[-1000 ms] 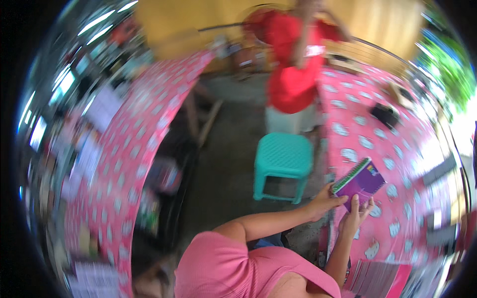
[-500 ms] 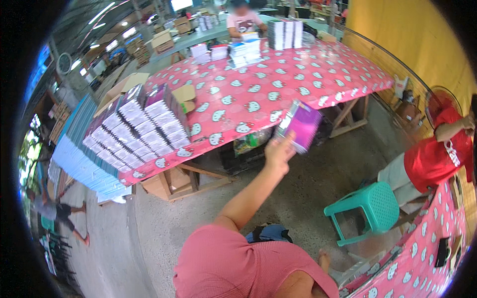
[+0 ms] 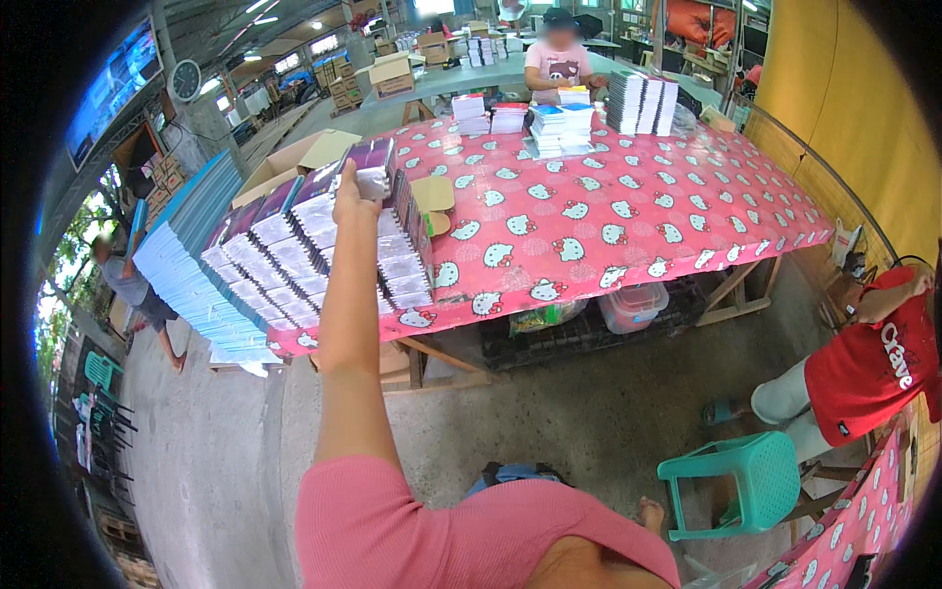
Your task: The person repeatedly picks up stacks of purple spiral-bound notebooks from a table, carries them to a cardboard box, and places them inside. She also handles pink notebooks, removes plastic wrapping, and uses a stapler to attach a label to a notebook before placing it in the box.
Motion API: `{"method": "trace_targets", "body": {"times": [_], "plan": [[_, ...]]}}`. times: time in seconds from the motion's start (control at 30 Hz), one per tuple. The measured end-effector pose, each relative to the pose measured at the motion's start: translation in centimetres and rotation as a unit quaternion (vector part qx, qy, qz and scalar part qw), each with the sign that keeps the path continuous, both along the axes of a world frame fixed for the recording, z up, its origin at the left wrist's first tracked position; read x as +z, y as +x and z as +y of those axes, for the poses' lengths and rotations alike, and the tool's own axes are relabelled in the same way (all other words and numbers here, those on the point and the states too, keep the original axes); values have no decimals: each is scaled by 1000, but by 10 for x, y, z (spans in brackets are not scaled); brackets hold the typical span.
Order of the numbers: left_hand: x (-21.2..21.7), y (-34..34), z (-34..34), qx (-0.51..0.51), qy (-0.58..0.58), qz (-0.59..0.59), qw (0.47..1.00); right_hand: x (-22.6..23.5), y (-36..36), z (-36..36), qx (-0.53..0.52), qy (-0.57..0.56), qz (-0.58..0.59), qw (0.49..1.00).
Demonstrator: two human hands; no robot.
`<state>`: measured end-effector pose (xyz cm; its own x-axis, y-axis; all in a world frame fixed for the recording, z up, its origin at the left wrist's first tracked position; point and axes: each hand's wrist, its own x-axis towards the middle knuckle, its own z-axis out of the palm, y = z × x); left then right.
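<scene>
A long counter with a pink patterned cloth stands in a big hall with a grey concrete floor. At its left end, rows of books are stacked close together, and their outer row comes right to the counter edge. More book stacks stand at the far side, where a person in a pink shirt sits. The middle of the cloth is bare.

One hand reaches far out over the rows and is grasping a purple book, which is held just above the top of the stacks, maybe touching them; I cannot tell. From this angle it is not sure which hand it is. It looks like the right one. The other hand is not visible.

Between the person and the counter the floor is open. A green plastic stool stands at the right, near a person in a red shirt, who is cut off by the rim. Under the counter a plastic box and wooden legs are partly in shadow. Cardboard boxes behind the rows are mostly hidden.
</scene>
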<state>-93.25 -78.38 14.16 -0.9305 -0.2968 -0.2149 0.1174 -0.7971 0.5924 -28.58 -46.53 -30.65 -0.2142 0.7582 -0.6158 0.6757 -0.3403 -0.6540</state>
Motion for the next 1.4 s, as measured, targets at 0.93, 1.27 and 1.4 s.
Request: {"method": "trace_targets", "body": {"times": [0.93,1.27,1.4], "plan": [[-278,564,252,-971,-155,-123,134,282,58,-44,35,496,171,850],[-177,781,184,-889,-70,0,-452,409,142,-130,33,705,-17,708],[-152,815,182,-836,-65,75,-540,410,184,-179,-87,738,-149,652]]}}
